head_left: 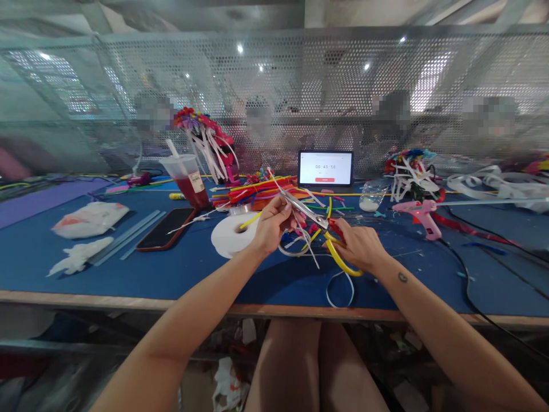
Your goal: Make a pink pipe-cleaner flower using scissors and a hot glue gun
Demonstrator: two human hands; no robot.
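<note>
My right hand grips a pair of scissors with red and yellow handles. The silver blades point up and left, passing close to the fingers of my left hand. Between those fingers a thin white ribbon is pinched, its tails hanging down over the table. What else the left fingers hold is hidden behind the blades. Beside the left wrist lies a white ribbon roll, and a loose white loop rests below the scissors.
Orange and red pipe cleaners are piled behind my hands. A tablet stands at the back. To the left are a phone and a cup with red drink; to the right, a pink glue gun trails its cable.
</note>
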